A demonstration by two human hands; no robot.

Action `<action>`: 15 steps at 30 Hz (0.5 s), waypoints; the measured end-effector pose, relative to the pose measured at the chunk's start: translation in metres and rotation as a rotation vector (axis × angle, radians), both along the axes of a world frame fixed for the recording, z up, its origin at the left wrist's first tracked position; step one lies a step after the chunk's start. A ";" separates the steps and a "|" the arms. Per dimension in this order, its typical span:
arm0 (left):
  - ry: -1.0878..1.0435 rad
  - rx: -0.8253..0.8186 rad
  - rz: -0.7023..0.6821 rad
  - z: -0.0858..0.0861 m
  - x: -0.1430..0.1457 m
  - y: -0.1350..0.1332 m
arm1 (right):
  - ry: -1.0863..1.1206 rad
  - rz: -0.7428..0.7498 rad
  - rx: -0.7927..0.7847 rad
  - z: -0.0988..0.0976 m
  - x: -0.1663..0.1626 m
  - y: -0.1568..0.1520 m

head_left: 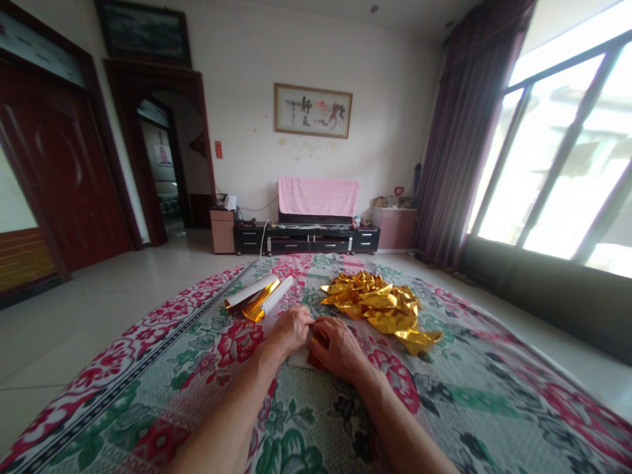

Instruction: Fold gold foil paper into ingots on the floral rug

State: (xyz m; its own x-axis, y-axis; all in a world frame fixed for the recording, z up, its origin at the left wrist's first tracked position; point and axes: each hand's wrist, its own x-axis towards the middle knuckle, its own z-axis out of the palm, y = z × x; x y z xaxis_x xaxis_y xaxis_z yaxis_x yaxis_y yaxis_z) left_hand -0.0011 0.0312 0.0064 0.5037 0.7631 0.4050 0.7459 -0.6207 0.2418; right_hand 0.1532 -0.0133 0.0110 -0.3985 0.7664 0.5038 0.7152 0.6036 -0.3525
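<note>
here, the right hand (pixel 340 347) grips gold paper (pixel 322 338); i can't tell whether the adjacent left hand (pixel 293 328) does.

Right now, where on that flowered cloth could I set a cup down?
The flowered cloth is bare between its dark border and the left forearm, and between the right forearm and the cloth's right edge. It's crowded mid-cloth, where left grip and right grip sit close together, with rolled sheets and gold foil beyond.
</note>
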 end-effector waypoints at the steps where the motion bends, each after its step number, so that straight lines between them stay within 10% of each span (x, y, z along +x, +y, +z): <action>1: 0.009 0.001 -0.004 0.000 0.000 0.000 | -0.001 0.003 -0.001 0.000 0.000 0.000; 15: 0.037 0.015 -0.065 0.003 -0.001 -0.003 | 0.020 0.047 0.004 -0.002 0.004 0.003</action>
State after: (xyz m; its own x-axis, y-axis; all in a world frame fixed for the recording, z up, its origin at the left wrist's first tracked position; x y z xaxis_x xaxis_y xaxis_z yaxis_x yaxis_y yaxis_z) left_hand -0.0019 0.0284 0.0098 0.5672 0.7223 0.3958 0.7121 -0.6715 0.2049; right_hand 0.1571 -0.0104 0.0088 -0.4241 0.7448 0.5152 0.6789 0.6380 -0.3634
